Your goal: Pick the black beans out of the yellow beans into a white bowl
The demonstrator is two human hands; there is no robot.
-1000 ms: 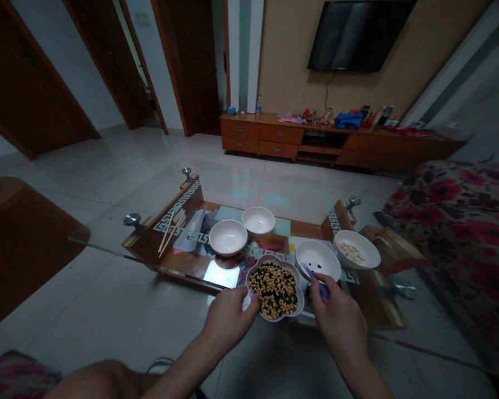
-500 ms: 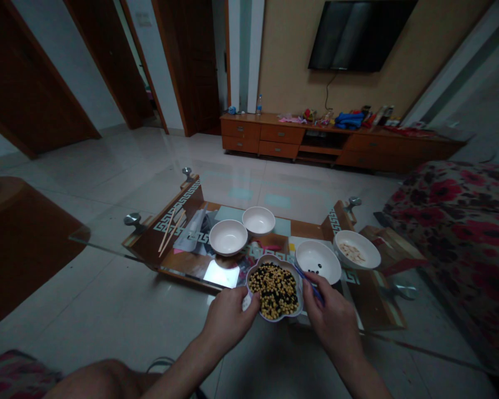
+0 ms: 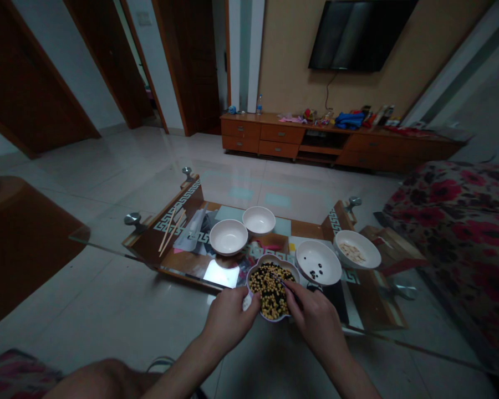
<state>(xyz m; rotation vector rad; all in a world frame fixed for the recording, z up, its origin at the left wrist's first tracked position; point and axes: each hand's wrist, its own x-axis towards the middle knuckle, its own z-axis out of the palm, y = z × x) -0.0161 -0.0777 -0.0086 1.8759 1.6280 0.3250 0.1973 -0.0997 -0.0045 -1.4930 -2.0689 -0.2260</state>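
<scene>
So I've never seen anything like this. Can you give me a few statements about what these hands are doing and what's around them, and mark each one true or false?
1. The left hand grips the scalloped white dish of yellow and black beans. True.
2. The right hand holds a thin blue utensil over the dish. True.
3. The white bowl beside the dish holds only yellow beans. False: it holds a few black beans.
4. The wall-mounted TV shows a bright picture. False: its screen is dark.
</scene>
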